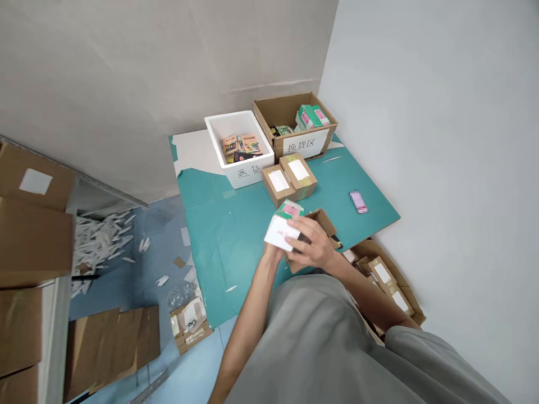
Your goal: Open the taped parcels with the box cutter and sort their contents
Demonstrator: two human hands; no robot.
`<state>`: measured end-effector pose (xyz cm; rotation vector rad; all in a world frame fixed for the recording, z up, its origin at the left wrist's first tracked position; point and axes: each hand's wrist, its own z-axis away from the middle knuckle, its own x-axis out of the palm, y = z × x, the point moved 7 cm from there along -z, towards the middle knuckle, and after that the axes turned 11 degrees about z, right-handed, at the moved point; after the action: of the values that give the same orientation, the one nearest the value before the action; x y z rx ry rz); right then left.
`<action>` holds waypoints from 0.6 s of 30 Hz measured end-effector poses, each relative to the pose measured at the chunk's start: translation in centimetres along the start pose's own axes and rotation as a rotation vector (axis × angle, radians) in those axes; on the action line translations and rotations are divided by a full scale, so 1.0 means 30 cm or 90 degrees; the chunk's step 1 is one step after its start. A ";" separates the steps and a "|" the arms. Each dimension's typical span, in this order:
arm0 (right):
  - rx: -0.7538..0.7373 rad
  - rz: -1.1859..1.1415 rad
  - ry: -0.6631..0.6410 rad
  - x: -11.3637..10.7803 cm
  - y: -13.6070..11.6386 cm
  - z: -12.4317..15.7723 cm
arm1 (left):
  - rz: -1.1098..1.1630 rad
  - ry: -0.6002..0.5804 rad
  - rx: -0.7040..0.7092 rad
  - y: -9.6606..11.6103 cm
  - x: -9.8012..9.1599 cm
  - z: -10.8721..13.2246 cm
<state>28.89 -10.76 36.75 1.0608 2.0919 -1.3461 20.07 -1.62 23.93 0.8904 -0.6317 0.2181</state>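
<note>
Over the teal mat [236, 224], both hands grip a white box [281, 231]: right hand [314, 242] wrapped over it, left hand [273, 253] beneath. Best support its base and lift it straight off the carton [322, 220].

Both hands [295, 244] together, fingers curled
</note>
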 end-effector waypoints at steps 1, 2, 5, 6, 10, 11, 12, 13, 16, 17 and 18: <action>0.018 0.000 0.041 -0.034 0.034 -0.025 | 0.008 0.024 -0.015 -0.029 -0.001 -0.004; 0.040 -0.001 0.084 -0.070 0.073 -0.054 | 0.016 0.050 -0.027 -0.057 0.001 -0.006; 0.127 -0.017 0.192 -0.176 0.235 -0.146 | 0.029 0.079 -0.048 -0.130 0.035 0.000; 0.160 -0.027 0.212 -0.204 0.306 -0.174 | 0.020 0.070 -0.043 -0.145 0.055 0.002; 0.309 -0.088 0.217 -0.270 0.650 -0.222 | -0.084 0.062 0.040 -0.128 0.140 0.001; 0.347 -0.103 0.202 -0.271 0.733 -0.212 | -0.130 0.064 0.079 -0.102 0.170 -0.007; 0.381 -0.119 0.180 -0.265 0.807 -0.194 | -0.177 0.062 0.125 -0.068 0.207 -0.018; 0.414 -0.141 0.151 -0.251 0.869 -0.168 | -0.222 0.057 0.174 -0.032 0.251 -0.034; 0.535 -0.280 0.033 -0.163 0.980 -0.053 | -0.299 0.037 0.288 0.061 0.402 -0.113; 0.588 -0.344 -0.003 -0.127 0.994 -0.005 | -0.310 0.036 0.301 0.076 0.447 -0.150; 0.641 -0.408 -0.032 -0.093 0.999 0.043 | -0.314 0.038 0.304 0.081 0.485 -0.191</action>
<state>54.19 -5.92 21.14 0.6180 1.7321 -2.8637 33.07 3.25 31.55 1.4647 -0.2878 -0.0563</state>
